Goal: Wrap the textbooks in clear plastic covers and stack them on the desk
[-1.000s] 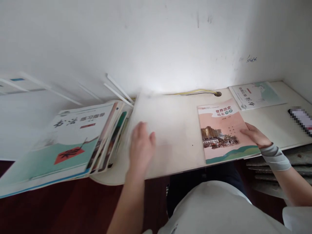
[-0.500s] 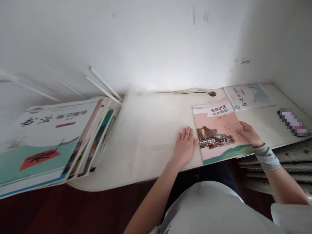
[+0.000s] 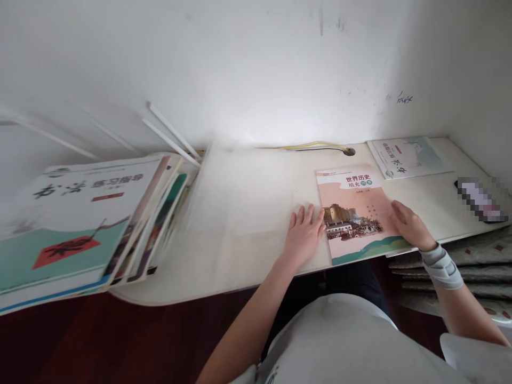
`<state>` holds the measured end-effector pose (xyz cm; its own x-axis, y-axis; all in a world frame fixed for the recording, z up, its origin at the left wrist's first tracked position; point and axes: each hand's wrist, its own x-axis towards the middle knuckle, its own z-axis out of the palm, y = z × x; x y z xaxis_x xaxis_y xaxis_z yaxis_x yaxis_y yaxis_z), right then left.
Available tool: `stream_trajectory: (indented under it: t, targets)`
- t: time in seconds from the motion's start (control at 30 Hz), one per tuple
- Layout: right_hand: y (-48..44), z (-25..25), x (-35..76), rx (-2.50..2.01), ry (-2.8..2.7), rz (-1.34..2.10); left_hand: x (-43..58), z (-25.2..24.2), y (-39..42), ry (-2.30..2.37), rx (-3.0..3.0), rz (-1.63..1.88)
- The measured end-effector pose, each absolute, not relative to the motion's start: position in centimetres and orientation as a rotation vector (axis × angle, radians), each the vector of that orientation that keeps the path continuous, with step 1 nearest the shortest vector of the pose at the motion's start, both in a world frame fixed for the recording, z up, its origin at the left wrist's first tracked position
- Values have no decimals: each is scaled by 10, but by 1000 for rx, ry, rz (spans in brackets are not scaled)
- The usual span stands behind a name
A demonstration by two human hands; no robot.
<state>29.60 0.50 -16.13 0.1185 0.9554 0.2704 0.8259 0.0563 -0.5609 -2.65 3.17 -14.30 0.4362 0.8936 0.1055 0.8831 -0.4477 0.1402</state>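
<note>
A pink booklet point(image 3: 352, 213) with a castle picture and Chinese lettering on its cover lies flat on the white desk point(image 3: 256, 202), close to the front edge. My left hand point(image 3: 304, 230) rests palm down on the desk, fingers spread, with its fingertips against the booklet's left edge. At the opposite edge is my right hand point(image 3: 412, 226), its fingers stretched out along the booklet's right side and not wrapped round it. A grey band point(image 3: 442, 266) circles my right wrist.
To the left, a tall stack of books point(image 3: 88, 229) overlaps the desk, beside white rods point(image 3: 170, 136). Another booklet point(image 3: 410, 156) lies at the back right, near a blurred-out phone-shaped object point(image 3: 482, 200). A yellow cable point(image 3: 312, 145) runs along the wall to a hole.
My right hand has loosened from the booklet's right edge, its fingers now straighter. My left fingers have spread and shifted slightly right, onto the booklet's left edge. The booklet stays nearly in place.
</note>
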Motion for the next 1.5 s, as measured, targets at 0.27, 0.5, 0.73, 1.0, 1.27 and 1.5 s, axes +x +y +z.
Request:
stream_trajectory:
  t: [0.27, 0.5, 0.73, 1.0, 1.27, 1.5]
  targets:
    - [2, -175, 300, -1807, -1746, 148, 12, -142, -7, 1171, 2816, 318]
    - [0, -165, 290, -1836, -1778, 182, 14, -148, -4, 1106, 2803, 257]
    - [-6, -147, 279, -1848, -1766, 247, 14, -147, -4, 1107, 2775, 243]
    - [-14, -87, 227, -1386, -2139, 633, -6, -132, -1, 1084, 2628, 434]
    - [-12, -119, 136, -1369, -2461, 166, -79, -153, -22, 1700, 2428, 614]
    - [-7, -126, 101, -1532, -2467, -100, -87, -167, -36, 1645, 2419, 581]
